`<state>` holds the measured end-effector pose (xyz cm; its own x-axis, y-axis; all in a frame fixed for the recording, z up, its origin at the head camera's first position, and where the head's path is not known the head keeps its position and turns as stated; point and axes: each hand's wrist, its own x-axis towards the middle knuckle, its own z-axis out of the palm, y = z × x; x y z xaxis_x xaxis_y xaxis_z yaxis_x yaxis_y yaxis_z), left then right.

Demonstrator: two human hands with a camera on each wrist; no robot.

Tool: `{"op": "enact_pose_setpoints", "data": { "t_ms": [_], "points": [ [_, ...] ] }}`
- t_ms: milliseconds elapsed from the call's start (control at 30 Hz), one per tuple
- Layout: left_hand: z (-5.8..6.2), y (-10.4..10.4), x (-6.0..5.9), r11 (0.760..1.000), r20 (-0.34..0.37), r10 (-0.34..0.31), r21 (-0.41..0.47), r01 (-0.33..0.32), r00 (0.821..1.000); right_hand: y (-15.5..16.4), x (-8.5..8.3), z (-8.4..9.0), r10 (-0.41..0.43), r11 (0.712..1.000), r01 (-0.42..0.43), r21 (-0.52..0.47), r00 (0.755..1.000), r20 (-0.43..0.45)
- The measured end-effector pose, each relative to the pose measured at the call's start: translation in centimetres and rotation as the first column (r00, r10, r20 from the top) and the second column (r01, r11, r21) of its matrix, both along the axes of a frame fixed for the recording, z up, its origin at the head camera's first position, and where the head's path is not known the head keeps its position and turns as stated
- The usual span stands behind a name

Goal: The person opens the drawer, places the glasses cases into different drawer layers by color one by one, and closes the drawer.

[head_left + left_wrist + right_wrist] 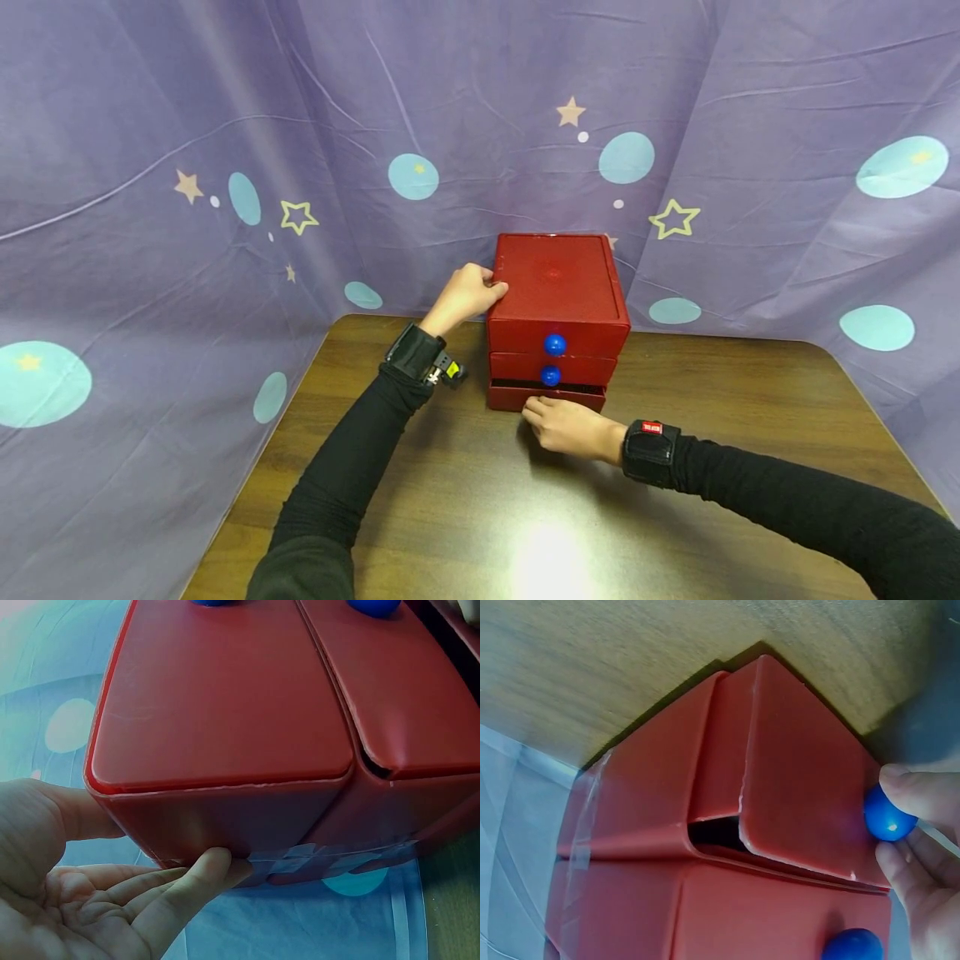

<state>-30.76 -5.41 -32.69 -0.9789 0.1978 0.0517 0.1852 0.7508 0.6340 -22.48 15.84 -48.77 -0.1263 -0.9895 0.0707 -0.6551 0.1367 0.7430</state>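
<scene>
From the head camera I see the red chest of drawers (558, 321) at the back of the wooden table (465, 500); my left hand (467, 293) presses its upper left edge, my right hand (564, 425) sits at the bottom drawer (546, 397), pulled slightly out. On the left wrist camera my fingers (191, 889) lie straight and relaxed against the chest's corner; nothing gripped. On the right wrist camera my fingertips (911, 789) pinch the blue knob (887, 815) of that drawer.
</scene>
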Motion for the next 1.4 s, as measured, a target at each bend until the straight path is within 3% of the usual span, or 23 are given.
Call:
{"op": "enact_pose_setpoints", "data": {
  "t_ms": [867,1400],
  "points": [
    [0.3,-0.1,0.3,1.0,-0.012,-0.013,0.019,0.013,1.0,0.3,-1.6,-0.9,-0.006,0.995,0.004,-0.104,1.0,-0.014],
    [-0.2,0.0,0.1,1.0,-0.001,0.003,0.012,-0.003,1.0,0.0,-1.4,-1.1,-0.031,0.993,0.031,-0.116,1.0,0.005]
  ]
}}
